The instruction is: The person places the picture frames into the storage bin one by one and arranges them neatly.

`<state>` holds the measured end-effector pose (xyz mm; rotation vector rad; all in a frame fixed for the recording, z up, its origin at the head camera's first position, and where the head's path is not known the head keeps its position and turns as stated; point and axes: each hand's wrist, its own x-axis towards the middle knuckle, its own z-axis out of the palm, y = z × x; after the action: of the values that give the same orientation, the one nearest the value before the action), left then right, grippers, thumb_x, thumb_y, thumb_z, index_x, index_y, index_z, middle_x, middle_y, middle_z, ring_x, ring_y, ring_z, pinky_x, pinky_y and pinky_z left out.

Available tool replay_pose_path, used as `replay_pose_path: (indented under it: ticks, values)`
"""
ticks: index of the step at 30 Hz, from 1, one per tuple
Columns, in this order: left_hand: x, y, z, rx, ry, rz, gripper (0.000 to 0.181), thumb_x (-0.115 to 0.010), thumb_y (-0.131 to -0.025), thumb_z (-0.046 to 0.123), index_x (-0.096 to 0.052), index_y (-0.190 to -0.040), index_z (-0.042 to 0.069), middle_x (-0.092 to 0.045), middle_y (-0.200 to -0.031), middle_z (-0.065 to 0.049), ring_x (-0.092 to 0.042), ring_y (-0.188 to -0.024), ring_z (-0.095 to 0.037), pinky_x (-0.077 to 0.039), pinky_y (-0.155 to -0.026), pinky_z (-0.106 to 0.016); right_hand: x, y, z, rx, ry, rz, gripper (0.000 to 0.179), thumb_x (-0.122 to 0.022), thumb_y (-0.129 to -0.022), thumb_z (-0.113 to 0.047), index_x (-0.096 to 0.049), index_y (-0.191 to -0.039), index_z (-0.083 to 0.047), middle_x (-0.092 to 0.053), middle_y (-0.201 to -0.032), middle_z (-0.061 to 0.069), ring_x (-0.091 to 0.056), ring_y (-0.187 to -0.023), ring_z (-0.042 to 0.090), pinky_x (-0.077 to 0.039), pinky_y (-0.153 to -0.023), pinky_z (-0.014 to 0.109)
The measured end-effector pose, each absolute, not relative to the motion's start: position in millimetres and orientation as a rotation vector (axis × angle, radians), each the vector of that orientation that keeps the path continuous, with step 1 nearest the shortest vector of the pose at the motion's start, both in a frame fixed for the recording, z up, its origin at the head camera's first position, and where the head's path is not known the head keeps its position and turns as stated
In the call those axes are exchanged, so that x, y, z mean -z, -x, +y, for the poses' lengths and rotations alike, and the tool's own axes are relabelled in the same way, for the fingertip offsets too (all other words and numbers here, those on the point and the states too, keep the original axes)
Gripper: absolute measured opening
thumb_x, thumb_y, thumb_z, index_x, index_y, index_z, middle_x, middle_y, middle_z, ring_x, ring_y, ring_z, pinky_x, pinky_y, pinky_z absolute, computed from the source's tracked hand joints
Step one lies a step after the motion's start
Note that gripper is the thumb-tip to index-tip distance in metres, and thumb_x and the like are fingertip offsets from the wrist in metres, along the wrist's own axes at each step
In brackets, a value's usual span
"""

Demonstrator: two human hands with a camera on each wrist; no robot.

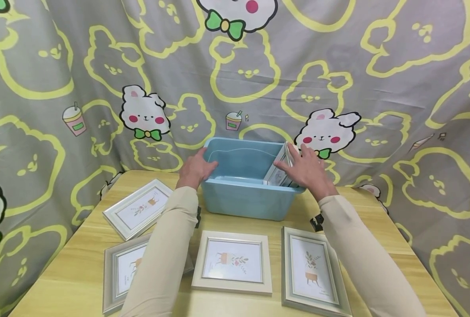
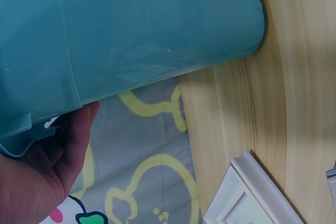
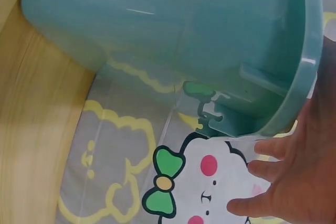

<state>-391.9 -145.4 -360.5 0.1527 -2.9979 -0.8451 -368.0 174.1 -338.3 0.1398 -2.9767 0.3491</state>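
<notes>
A light blue plastic bin point(image 1: 243, 200) stands toward the back of the table. My left hand point(image 1: 196, 169) grips its left end, thumb over the rim; in the left wrist view the fingers point(image 2: 79, 140) curl at the rim's handle from outside. My right hand point(image 1: 308, 169) is at the bin's right end, over a picture frame point(image 1: 276, 174) leaning on edge inside. Its fingers are spread in the right wrist view, some of them outside the rim point(image 3: 307, 72). Whether the right hand touches the frame I cannot tell.
Several picture frames lie face up: a silvery white one point(image 1: 140, 208) at left, a greyish one point(image 1: 114, 281) partly under my left sleeve, a cream one point(image 1: 232, 287) at front middle and another point(image 1: 288, 268) at front right. A patterned curtain point(image 1: 251, 105) hangs behind the wooden table point(image 1: 80, 259).
</notes>
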Motion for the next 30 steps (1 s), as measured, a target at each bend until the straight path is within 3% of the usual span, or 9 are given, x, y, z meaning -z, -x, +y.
replay_pose_path:
  ticks: [5,12,20,30]
  values:
    - [359,391,-146,0.841,-0.147,-3.002,0.074,-0.049,-0.090,0.057,-0.023,-0.154,0.028,-0.052,-0.139,-0.021,-0.057,-0.115,-0.035,-0.048,-0.093,-0.049,342,355,176,-0.304,-0.156,-2.963,0.098,-0.031,-0.081,-0.085,-0.010,-0.157,-0.028,-0.010,-0.161,0.022,-0.009,-0.147,0.045,-0.014,-0.102,0.080]
    - [360,391,-146,0.830,-0.148,-2.990,0.075,-0.049,-0.089,0.057,-0.025,-0.153,0.027,-0.047,-0.145,-0.020,-0.051,-0.127,-0.037,-0.046,-0.098,-0.051,351,336,180,-0.284,-0.203,-2.935,0.096,-0.036,-0.082,-0.082,-0.011,-0.157,-0.028,-0.008,-0.160,0.026,-0.008,-0.146,0.049,-0.018,-0.095,0.084]
    - [360,392,-145,0.836,-0.121,-2.978,0.076,-0.050,-0.088,0.058,-0.026,-0.153,0.027,-0.047,-0.145,-0.019,-0.050,-0.128,-0.037,-0.045,-0.099,-0.050,366,314,190,-0.384,-0.208,-2.897,0.096,-0.039,-0.082,-0.081,-0.007,-0.157,-0.030,-0.005,-0.163,0.019,-0.009,-0.147,0.045,-0.013,-0.099,0.083]
    - [358,391,-146,0.835,-0.122,-2.995,0.075,-0.048,-0.090,0.057,-0.023,-0.154,0.027,-0.047,-0.145,-0.020,-0.051,-0.126,-0.038,-0.046,-0.096,-0.050,379,301,199,-0.388,-0.224,-2.864,0.096,-0.042,-0.082,-0.080,-0.008,-0.157,-0.030,-0.011,-0.161,0.020,-0.015,-0.146,0.043,-0.017,-0.099,0.081]
